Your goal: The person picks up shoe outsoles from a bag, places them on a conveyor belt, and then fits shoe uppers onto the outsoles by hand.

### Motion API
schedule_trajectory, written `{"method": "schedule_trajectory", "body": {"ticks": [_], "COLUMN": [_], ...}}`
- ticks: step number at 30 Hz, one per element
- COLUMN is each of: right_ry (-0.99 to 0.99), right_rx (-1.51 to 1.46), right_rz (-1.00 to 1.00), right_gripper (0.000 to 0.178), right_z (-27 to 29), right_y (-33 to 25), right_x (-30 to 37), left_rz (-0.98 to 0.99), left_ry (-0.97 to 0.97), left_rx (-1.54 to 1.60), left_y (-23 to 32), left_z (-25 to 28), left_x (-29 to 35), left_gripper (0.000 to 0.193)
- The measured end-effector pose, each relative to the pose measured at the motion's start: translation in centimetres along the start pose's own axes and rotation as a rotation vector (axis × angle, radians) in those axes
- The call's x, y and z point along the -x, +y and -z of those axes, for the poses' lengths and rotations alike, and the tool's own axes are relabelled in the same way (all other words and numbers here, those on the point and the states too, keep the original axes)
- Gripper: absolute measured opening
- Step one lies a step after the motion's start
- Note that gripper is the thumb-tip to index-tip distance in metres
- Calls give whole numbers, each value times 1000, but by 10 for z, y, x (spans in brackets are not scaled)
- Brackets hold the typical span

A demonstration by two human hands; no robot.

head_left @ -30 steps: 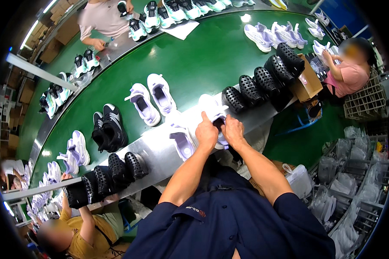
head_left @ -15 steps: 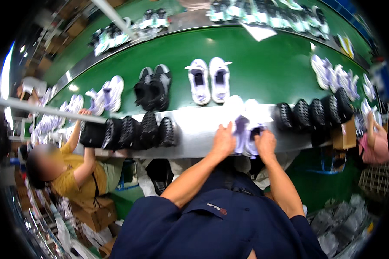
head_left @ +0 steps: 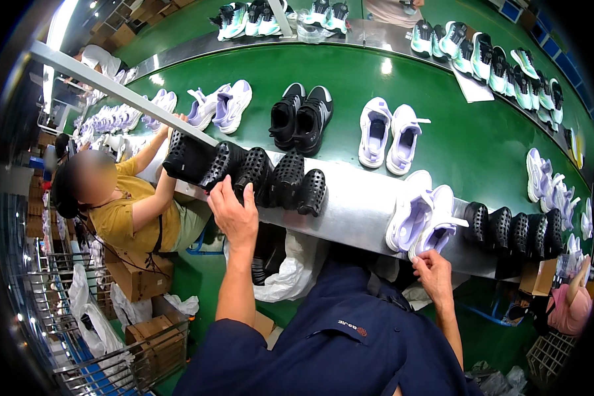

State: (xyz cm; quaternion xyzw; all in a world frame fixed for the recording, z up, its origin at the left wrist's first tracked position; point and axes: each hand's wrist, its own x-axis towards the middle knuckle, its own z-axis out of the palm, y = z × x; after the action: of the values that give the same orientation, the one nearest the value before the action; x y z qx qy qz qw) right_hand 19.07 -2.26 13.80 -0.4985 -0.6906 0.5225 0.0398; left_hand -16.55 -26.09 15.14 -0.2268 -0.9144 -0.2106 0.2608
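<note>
A pair of white and lavender sneakers lies on the metal ledge in front of me, a left sneaker and a right sneaker. My right hand is at the heel of the right one, thumb and forefinger closed on its edge. Off to the left, my left hand is raised with fingers apart and nothing in its grasp. Its fingertips are at a row of black perforated shoe forms; whether they touch one I cannot tell.
Beyond the ledge, a green belt carries black sneakers and more white-lavender sneakers. More black forms stand at right. A co-worker in a yellow shirt works at left, under a slanted metal bar.
My left hand has left the sneakers and moved left to the black shoe forms. My right hand stays at the pair. The view has swung left, so things sit farther right in it.
</note>
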Motion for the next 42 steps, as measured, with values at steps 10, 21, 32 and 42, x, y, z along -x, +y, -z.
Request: {"method": "schedule_trajectory", "body": {"ticks": [10,21,32,42], "right_ry": [-117,-356,201,288], "right_rx": [-530,-747,491,780], "right_rz": [75,-181,224,152], "right_gripper": [48,35,51,36], "right_z": [-35,-11,6,9], "right_y": [-63,-36,-21,-22], "right_x": [-5,14,32,-37], "left_rz": [-280,172,378,-539], "left_ry": [8,-1026,-1179,-1064], "left_rx": [336,1268,1244,867], "left_y": [86,208,243,276], "left_z": [36,-41,-79,-169], "left_x": [3,89,119,87], "left_gripper": [40,40,30,16]}}
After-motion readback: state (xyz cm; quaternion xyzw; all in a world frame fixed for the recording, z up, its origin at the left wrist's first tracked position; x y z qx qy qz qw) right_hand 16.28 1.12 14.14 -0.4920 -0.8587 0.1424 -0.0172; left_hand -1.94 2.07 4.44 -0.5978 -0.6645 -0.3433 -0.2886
